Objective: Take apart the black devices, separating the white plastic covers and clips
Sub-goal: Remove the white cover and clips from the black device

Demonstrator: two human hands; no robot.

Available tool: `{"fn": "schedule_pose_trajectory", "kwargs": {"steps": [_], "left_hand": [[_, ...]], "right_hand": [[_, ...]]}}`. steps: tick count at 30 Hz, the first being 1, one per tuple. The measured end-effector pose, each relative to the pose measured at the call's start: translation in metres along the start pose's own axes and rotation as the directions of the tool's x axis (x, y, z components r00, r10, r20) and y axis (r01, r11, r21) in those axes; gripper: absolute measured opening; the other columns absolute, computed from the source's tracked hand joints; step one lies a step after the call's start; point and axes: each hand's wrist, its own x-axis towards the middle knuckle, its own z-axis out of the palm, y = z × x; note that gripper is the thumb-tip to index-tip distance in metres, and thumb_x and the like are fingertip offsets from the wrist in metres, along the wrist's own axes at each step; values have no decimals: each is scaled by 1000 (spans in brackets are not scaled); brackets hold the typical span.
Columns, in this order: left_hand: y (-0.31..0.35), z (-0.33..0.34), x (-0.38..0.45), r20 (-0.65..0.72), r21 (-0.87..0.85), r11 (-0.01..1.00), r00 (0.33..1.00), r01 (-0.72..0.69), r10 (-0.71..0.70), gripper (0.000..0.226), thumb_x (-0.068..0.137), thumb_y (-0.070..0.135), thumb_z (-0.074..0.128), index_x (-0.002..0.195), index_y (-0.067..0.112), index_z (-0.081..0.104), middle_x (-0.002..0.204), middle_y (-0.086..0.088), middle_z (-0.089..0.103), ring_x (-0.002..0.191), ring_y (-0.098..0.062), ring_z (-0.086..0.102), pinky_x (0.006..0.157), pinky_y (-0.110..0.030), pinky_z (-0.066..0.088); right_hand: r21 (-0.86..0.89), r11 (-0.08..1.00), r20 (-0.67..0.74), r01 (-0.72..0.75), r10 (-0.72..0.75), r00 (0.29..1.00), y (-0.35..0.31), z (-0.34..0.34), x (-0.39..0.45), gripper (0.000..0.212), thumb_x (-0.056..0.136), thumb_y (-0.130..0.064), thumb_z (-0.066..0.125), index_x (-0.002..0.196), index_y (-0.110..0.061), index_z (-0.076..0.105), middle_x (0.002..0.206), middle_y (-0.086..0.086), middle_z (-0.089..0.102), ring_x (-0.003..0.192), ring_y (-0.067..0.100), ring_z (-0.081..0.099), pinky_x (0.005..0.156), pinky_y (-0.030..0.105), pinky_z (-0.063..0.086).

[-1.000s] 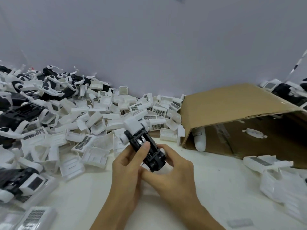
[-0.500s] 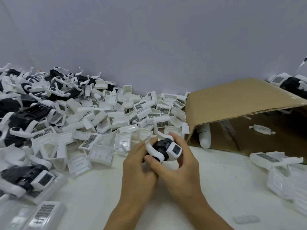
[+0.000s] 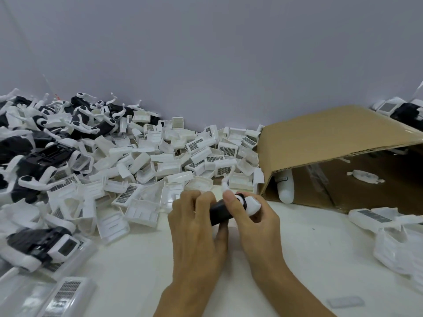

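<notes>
Black device (image 3: pixel 220 212), held low at frame centre above the counter (image 3: pixel 137 266), is gripped by the left hand (image 3: pixel 196 227) and pinched at its white cover (image 3: pixel 251 205) by the right hand (image 3: pixel 256 223), having been rotated underside-away since a second ago, so cover removal is judged imminent.

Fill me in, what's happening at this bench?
A person is taking apart a black device held in both hands over the white table. The left hand grips the black body, while the right hand pinches its white end with the thin white clip sticking up. Neither white part is off yet. A pile of white covers lies behind, more black devices sit far left, and an open cardboard box lies right.
</notes>
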Motion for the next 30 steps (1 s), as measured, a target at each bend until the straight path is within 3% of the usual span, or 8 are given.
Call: {"fn": "schedule_pose_trajectory", "kwargs": {"steps": [3,5,8,10,12,16,23,30], "left_hand": [[1,-6,2,-127,-232,970,986,74,-106,50,72,11,85,101,26,48,104,7,49,93,-13,49,82,-16,42],[5,-11,7,-114,-478,845,936,241,-332,33,81,20,79,102,30,55,98,10,63,89,-10,60,75,-10,46],[2,-16,18,264,-823,218,693,525,-671,14,97,23,62,108,20,69,96,-4,75,82,-22,72,61,-25,55],[-1,-20,24,582,-770,-237,501,593,-641,32,89,29,59,104,3,73,91,-16,73,70,-26,70,55,-28,57],[-1,-25,27,735,-659,-427,406,619,-543,36,90,30,56,91,2,78,81,-15,71,63,-23,70,52,-26,57],[-4,-24,26,771,-632,-491,427,599,-472,41,96,29,50,89,2,80,85,-15,72,72,-22,71,58,-26,59],[-7,-20,26,776,-628,-491,438,604,-454,41,98,29,48,89,3,79,83,-16,69,63,-21,67,50,-28,56],[-10,-17,25,778,-627,-488,466,607,-421,43,95,27,48,83,-2,77,80,-18,68,65,-24,68,61,-28,60]], "right_hand": [[113,994,48,-13,8,999,-5,3,-1,79,56,-93,57,109,-35,69,105,-17,75,104,-2,67,86,22,52],[121,993,12,-13,12,1000,-6,1,0,96,49,-102,49,114,-33,66,114,-15,73,112,1,65,94,31,50],[46,997,84,65,-69,994,-6,0,-4,79,61,-85,62,114,-28,69,114,-11,72,116,4,63,93,32,51],[-63,973,228,223,-203,952,-4,1,-11,62,62,-73,75,108,-31,72,118,-12,66,121,9,60,92,25,51],[-136,917,345,374,-310,886,-1,3,-15,45,63,-54,86,99,-28,77,128,-6,61,126,11,57,99,17,45],[-182,864,407,470,-369,836,7,3,-12,25,68,-15,86,91,-21,77,133,3,53,130,8,51,106,15,38],[-164,874,390,458,-370,844,7,6,-11,20,68,-11,83,83,-18,72,127,2,53,128,8,51,104,12,37],[-174,876,358,449,-369,858,6,6,-12,16,69,-7,87,76,-16,76,129,1,54,127,14,53,103,12,37]]}}
